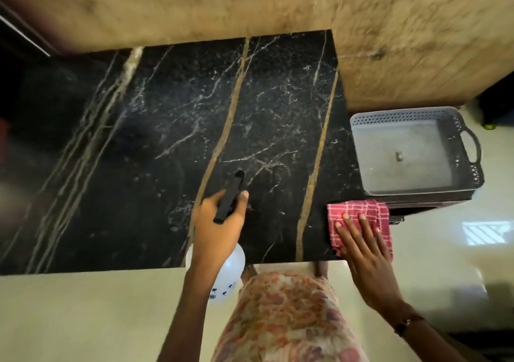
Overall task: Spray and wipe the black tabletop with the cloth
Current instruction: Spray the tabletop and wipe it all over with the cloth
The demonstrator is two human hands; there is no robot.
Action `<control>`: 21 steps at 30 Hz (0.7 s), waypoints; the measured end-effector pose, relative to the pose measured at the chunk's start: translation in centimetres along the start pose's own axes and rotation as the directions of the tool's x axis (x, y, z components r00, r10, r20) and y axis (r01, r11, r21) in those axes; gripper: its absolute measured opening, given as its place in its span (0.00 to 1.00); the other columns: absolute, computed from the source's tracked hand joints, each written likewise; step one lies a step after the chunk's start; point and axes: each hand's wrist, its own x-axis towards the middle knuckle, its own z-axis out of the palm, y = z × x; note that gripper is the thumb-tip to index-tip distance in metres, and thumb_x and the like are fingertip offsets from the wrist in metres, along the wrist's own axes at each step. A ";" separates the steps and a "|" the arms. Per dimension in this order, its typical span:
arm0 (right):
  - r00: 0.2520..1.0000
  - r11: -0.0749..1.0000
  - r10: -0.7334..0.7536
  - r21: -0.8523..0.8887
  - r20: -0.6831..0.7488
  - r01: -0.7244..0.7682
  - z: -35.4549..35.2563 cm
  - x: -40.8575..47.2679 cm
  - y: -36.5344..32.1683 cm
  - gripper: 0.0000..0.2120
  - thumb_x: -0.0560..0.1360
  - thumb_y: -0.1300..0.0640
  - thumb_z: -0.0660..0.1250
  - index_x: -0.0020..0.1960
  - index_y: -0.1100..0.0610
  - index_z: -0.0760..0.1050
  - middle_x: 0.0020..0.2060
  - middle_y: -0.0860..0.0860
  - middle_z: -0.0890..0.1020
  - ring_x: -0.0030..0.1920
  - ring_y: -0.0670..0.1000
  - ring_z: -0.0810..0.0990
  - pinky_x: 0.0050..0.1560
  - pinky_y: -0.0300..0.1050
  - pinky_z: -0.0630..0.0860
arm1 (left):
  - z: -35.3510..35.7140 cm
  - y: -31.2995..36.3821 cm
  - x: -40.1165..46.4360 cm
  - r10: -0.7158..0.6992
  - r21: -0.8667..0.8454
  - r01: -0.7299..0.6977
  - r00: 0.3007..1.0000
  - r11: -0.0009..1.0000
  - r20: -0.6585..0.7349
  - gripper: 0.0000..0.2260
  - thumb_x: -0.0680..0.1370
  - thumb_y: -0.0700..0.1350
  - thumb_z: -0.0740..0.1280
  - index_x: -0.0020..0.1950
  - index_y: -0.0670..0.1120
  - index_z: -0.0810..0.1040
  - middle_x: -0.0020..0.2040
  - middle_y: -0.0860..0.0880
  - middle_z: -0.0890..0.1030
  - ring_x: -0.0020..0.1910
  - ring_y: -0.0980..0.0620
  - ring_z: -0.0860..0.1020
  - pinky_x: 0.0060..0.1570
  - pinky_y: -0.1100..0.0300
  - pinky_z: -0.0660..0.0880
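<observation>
The black marble tabletop [155, 144] with gold veins fills the middle of the head view. My left hand [219, 225] grips a spray bottle [228, 275] with a white body and a black nozzle head [230, 196] that points out over the table near its front edge. My right hand [367, 256] lies flat, fingers spread, on a red-and-white checked cloth [358, 217] at the table's front right corner. The cloth hangs partly over the table's right edge.
A grey perforated plastic basket [470, 150] with a handle stands just right of the table, behind the cloth. A tan wall [250, 2] runs along the table's far edge. Pale floor [83, 320] lies in front, and my floral garment [289, 320] is below.
</observation>
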 end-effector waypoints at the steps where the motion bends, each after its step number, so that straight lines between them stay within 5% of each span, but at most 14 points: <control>1: 1.000 1.000 -0.010 -0.008 0.008 0.010 0.3 -0.2 -0.9 0.24 0.83 0.50 0.42 0.78 0.51 0.46 0.78 0.49 0.49 0.77 0.59 0.51 0.76 0.55 0.45 | -1.3 -0.7 -0.4 0.002 0.004 -0.002 1.000 1.000 -0.003 0.13 0.76 0.49 0.69 0.39 0.39 0.79 0.34 0.31 0.77 0.27 0.45 0.70 0.31 0.51 0.70; 10: 0.978 0.986 -0.168 0.023 0.127 0.166 2.7 3.2 -15.1 0.23 0.83 0.47 0.40 0.75 0.53 0.55 0.73 0.54 0.64 0.76 0.57 0.52 0.74 0.56 0.47 | -9.4 -5.4 -1.2 -0.079 -0.048 0.074 0.991 0.996 -0.107 0.11 0.77 0.48 0.68 0.39 0.41 0.80 0.30 0.42 0.76 0.27 0.48 0.72 0.31 0.57 0.72; 13: 0.945 0.958 -0.283 0.009 0.165 0.286 3.5 5.2 -18.3 0.24 0.81 0.47 0.47 0.75 0.52 0.53 0.74 0.51 0.63 0.77 0.55 0.50 0.73 0.54 0.47 | -11.1 -6.5 -1.3 -0.121 -0.112 0.105 0.982 0.988 -0.146 0.11 0.77 0.49 0.68 0.39 0.43 0.80 0.30 0.45 0.75 0.28 0.50 0.72 0.35 0.55 0.72; 18: 0.861 0.871 -0.463 -0.074 0.208 0.486 2.9 6.9 -18.5 0.34 0.77 0.33 0.51 0.77 0.48 0.51 0.75 0.50 0.59 0.76 0.57 0.55 0.73 0.60 0.44 | -14.4 -8.0 -1.0 -0.155 -0.200 0.107 0.957 0.974 -0.245 0.09 0.76 0.50 0.68 0.38 0.48 0.79 0.33 0.49 0.78 0.27 0.53 0.72 0.33 0.58 0.71; 21: 0.854 0.858 -0.444 -0.147 0.272 0.493 3.6 7.1 -17.9 0.38 0.74 0.42 0.65 0.77 0.49 0.51 0.74 0.52 0.63 0.74 0.60 0.59 0.73 0.61 0.42 | -16.9 -8.7 -1.1 -0.161 -0.239 0.090 0.940 0.967 -0.299 0.09 0.76 0.51 0.67 0.38 0.49 0.78 0.33 0.49 0.77 0.28 0.53 0.72 0.33 0.58 0.72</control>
